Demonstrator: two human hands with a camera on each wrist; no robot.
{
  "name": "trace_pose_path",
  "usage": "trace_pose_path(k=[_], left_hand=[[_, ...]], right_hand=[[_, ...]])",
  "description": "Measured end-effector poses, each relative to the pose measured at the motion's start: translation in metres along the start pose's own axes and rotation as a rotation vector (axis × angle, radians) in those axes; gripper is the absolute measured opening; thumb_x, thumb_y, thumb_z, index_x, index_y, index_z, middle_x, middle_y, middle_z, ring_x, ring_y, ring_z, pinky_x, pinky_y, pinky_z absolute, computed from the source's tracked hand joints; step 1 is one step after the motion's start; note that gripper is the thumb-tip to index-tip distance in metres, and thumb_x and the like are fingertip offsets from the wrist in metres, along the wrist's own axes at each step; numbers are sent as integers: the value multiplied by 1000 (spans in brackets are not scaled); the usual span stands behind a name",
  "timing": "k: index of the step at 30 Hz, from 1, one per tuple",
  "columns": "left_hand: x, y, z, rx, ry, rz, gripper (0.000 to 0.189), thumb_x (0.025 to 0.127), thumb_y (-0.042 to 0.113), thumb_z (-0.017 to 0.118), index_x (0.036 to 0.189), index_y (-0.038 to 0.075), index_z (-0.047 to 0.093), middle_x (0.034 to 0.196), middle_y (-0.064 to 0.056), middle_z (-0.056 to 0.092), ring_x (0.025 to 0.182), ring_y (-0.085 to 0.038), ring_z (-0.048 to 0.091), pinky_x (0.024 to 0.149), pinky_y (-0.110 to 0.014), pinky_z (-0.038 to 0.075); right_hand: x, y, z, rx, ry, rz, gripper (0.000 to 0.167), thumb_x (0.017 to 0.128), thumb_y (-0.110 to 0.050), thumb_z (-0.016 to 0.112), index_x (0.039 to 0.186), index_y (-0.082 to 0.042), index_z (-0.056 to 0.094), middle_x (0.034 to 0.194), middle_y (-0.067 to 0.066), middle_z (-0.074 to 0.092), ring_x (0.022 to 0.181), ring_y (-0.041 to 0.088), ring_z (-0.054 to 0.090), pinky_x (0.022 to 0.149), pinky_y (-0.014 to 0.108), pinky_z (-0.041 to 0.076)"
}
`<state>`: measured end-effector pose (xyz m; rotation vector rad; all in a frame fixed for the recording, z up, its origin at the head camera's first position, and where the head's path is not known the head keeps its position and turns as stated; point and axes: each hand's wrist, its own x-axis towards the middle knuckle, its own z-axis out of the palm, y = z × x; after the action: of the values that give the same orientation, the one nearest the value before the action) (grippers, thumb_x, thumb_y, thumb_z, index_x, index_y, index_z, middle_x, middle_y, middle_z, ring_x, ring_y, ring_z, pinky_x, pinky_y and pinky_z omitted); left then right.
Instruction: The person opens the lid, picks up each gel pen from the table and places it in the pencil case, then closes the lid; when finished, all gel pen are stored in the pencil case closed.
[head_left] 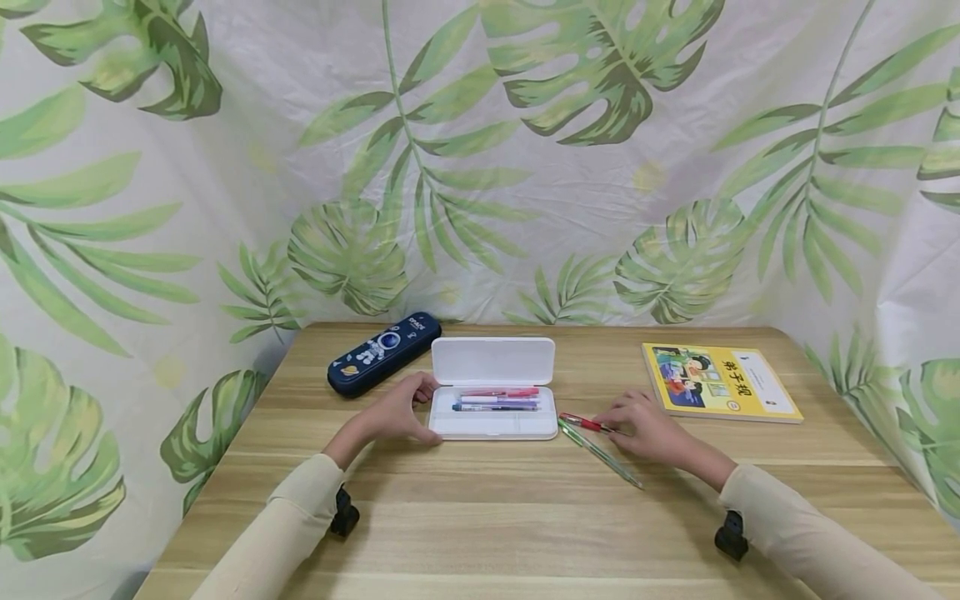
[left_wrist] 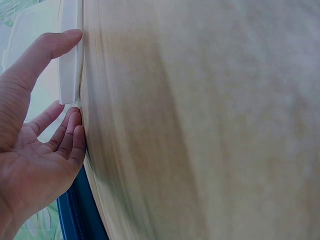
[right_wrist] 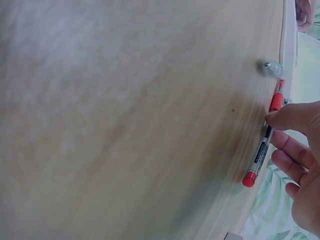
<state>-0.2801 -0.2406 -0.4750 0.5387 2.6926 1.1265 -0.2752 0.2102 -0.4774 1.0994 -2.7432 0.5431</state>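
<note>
Left hand (head_left: 397,410) held the pencil case (head_left: 480,424); right hand (head_left: 647,427) pinched the red pen (head_left: 581,422). Pickup appeared current; next move likely required lifting toward left hand.

Before me: table (head_left: 480,525), smooth wood grain with a faint sheen; white case (head_left: 480,423), smooth plastic; red pen (head_left: 579,422) and green pen (head_left: 600,452), glossy, partly clear plastic; blue case (head_left: 384,356), smooth, softly shiny; book (head_left: 720,382), smooth paper cover; my sleeve (head_left: 288,512), matt cloth; hanging sheet (head_left: 592,183), creased, slightly glossy.
</note>
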Motion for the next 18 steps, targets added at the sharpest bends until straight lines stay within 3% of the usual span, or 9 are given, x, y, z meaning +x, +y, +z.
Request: trace_pose_path(k=[12,18], left_hand=[[-1,0,0,-6,3,7,81,63,20,96,128,-1,51,120,-15,59,112,-28,56,104,-47,48],[-1,-1,0,-10,2,12,81,63,21,96,127,-1,52,121,-15,59,113,-28,56,104,-47,47]], right_hand=[[4,-3,-3,-12,22,14,27,80,-3,81,105,-14,81,96,0,74,96,21,58,91,49,43],[8,-3,-10,-11,60,-7,25,79,-1,81,102,-12,81,91,0,74,87,16,55,84,43,43]])
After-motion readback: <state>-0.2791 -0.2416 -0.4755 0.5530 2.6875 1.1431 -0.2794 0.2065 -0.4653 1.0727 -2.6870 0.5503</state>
